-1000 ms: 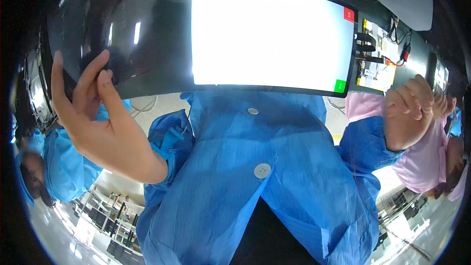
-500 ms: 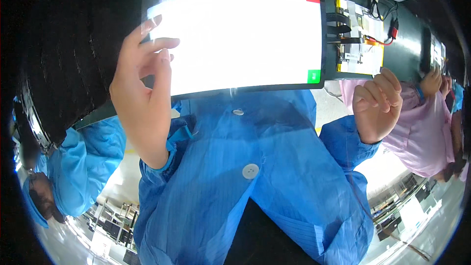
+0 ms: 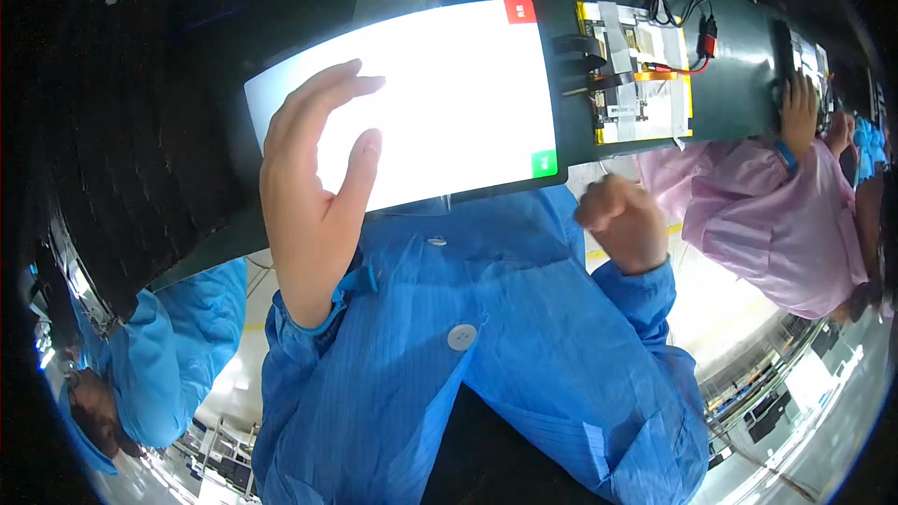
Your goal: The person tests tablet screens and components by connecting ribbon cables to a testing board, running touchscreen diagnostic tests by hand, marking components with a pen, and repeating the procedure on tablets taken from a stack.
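A flat display panel (image 3: 449, 103) glows white on the dark bench in front of me. It has a red square in its far right corner and a green one in its near right corner. My left hand (image 3: 318, 168) is over the panel's left part, fingers and thumb spread and holding nothing; whether the fingertips touch the glass I cannot tell. My right hand (image 3: 629, 223) is off the bench's near edge, right of the panel, its fingers curled in with nothing seen in them. Black ribbon cables (image 3: 582, 54) run from the panel's right side to a yellow-edged circuit assembly (image 3: 641, 75).
Black and red wires (image 3: 708, 42) lead off behind the circuit assembly. Black ridged material (image 3: 122, 140) covers the bench's left. A co-worker in pink (image 3: 776, 215) works at the right; a person in light blue (image 3: 187, 346) is at the left.
The panel and circuit assembly appear further left in the picture, and the panel looks more tilted. My left hand has come further over the panel. My right hand has moved left and curled more.
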`<action>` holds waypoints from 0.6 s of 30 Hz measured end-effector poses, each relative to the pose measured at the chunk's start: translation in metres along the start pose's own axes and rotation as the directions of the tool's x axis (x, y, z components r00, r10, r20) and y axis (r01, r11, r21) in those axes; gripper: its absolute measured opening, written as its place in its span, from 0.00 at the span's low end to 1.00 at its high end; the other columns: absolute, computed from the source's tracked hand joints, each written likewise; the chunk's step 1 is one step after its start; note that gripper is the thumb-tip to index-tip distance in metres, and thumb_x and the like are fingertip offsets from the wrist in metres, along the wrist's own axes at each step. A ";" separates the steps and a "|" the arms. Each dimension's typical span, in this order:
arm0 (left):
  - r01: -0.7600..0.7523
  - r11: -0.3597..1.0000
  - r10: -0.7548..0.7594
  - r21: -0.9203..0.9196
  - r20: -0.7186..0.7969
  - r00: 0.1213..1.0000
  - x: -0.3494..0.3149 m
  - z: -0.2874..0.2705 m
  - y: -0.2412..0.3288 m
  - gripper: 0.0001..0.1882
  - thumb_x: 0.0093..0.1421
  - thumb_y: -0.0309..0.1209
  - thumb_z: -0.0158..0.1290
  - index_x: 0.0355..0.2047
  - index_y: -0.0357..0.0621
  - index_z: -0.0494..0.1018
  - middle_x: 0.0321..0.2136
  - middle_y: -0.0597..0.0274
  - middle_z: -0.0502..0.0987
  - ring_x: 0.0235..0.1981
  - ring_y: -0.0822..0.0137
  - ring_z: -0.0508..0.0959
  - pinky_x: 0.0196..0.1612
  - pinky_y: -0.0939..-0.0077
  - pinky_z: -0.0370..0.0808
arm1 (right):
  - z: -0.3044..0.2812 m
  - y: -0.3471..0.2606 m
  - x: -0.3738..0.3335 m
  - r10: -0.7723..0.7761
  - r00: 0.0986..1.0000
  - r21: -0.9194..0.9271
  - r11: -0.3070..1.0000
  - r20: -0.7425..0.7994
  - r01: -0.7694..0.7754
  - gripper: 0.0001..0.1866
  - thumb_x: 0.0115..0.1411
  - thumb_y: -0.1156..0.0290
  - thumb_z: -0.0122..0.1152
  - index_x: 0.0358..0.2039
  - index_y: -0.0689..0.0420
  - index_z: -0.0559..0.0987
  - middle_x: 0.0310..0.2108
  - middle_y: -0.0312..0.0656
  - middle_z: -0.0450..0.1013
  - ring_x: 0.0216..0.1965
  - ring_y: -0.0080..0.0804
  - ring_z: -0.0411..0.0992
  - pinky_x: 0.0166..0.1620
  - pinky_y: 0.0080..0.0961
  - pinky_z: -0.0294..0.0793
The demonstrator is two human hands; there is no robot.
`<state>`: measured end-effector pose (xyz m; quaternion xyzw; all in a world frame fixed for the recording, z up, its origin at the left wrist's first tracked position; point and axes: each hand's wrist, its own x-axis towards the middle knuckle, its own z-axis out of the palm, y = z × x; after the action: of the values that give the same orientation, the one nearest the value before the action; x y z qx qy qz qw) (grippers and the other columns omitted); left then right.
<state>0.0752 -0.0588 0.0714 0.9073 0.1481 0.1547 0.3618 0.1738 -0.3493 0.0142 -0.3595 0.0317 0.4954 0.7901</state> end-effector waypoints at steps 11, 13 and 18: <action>-0.164 0.980 0.161 0.112 0.030 0.986 0.002 0.010 0.007 0.19 0.55 0.40 0.53 0.47 0.52 0.72 0.50 0.57 0.71 0.52 0.55 0.69 0.53 0.55 0.67 | 0.068 -0.055 -0.011 -0.768 0.471 -0.109 0.474 0.434 0.874 0.20 0.62 0.51 0.45 0.25 0.53 0.74 0.35 0.46 0.75 0.31 0.35 0.72 0.34 0.27 0.70; -0.165 0.979 0.171 -0.116 0.038 0.985 0.007 0.010 0.020 0.20 0.56 0.42 0.52 0.48 0.52 0.72 0.50 0.56 0.71 0.52 0.55 0.69 0.53 0.55 0.67 | 0.068 -0.053 -0.025 -0.765 0.474 -0.115 0.475 0.436 0.873 0.20 0.62 0.52 0.45 0.25 0.53 0.74 0.34 0.46 0.74 0.31 0.35 0.72 0.34 0.27 0.70; -0.100 0.955 0.113 -0.280 0.032 0.993 0.015 -0.006 -0.016 0.21 0.55 0.42 0.51 0.49 0.50 0.71 0.49 0.55 0.71 0.51 0.55 0.70 0.53 0.56 0.67 | 0.068 -0.049 -0.026 -0.696 0.494 -0.022 0.568 0.521 0.823 0.19 0.62 0.53 0.46 0.25 0.53 0.73 0.33 0.45 0.73 0.30 0.34 0.71 0.32 0.27 0.69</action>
<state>0.0843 -0.0380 0.0671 0.8577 0.0673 0.1715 0.4801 0.1794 -0.3409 0.1019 -0.3115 -0.3852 0.1602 0.8538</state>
